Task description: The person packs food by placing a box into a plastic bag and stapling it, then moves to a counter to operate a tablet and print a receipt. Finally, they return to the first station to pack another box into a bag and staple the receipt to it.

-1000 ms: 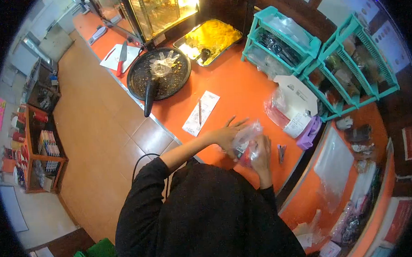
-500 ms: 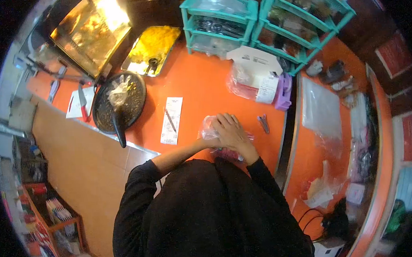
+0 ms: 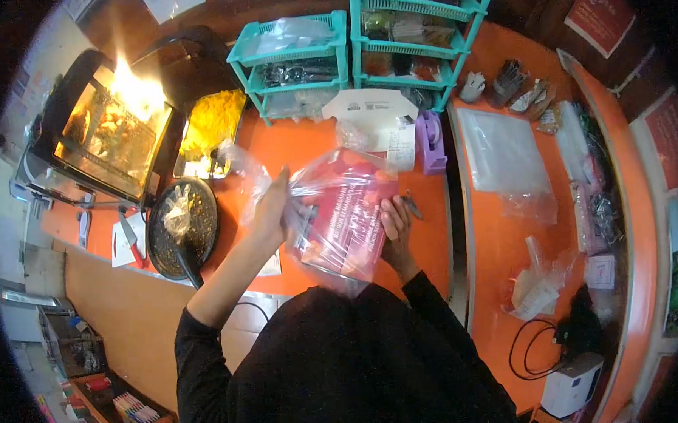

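A clear plastic bag with a pink printed panel and white lettering [image 3: 347, 215] is held up in front of my body, above the orange counter. My left hand [image 3: 273, 207] is closed around its gathered neck, and loose clear plastic sticks out beyond the fist to the upper left. On the other side, my right hand [image 3: 396, 228] has its fingers curled against the bag's right edge, supporting it. The plastic's glare and the print hide much of the bag's contents. Behind my right fingers lies a small clipper-like tool [image 3: 411, 206], partly covered.
A black pan [image 3: 204, 236] and a red-handled knife [image 3: 131, 239] are at left, near a lit glass display case [image 3: 108, 131] and a tray of yellow food [image 3: 213, 126]. Behind stand turquoise racks [image 3: 287, 55] and a purple tape dispenser [image 3: 431, 143]. Plastic bags [image 3: 503, 151] lie right.
My hands were together low on the counter, pressing the bag. Now they are apart with the bag lifted between them, the left hand on its neck. The camera view has shifted.
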